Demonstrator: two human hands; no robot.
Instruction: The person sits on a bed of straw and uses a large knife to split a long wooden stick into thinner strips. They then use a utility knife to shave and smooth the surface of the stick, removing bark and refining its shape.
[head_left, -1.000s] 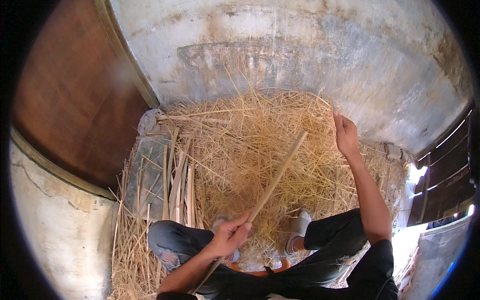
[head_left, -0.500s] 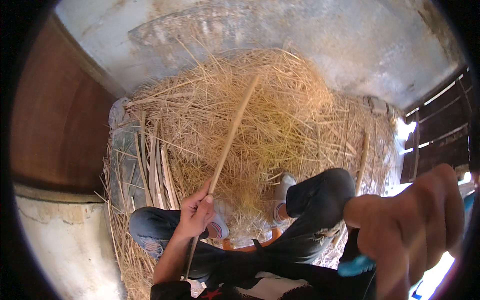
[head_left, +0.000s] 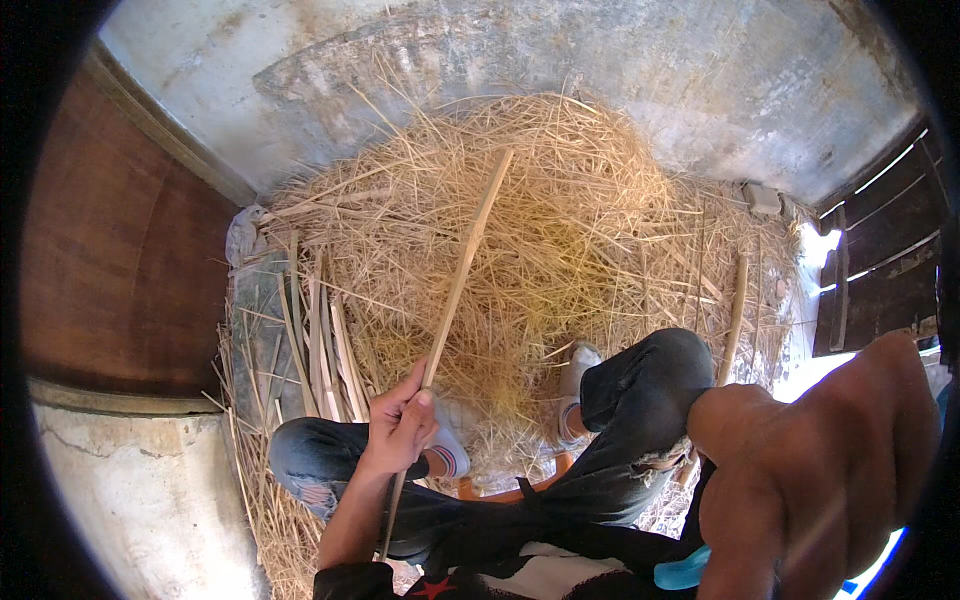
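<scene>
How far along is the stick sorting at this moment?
Done: several flat sticks lie side by side left of the straw pile. In hand: the left hand grips one long stick; the right hand is raised near the camera, blurred. Left: another stick lies in the straw.

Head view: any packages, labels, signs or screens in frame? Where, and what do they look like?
None that can be made out.
Nearest things: straw pile, heaped against the grey wall.
Stick, long and tan, in the left hand.
Right hand close to the lens, blurred; a light blue thing shows under it, kind unclear.
</scene>
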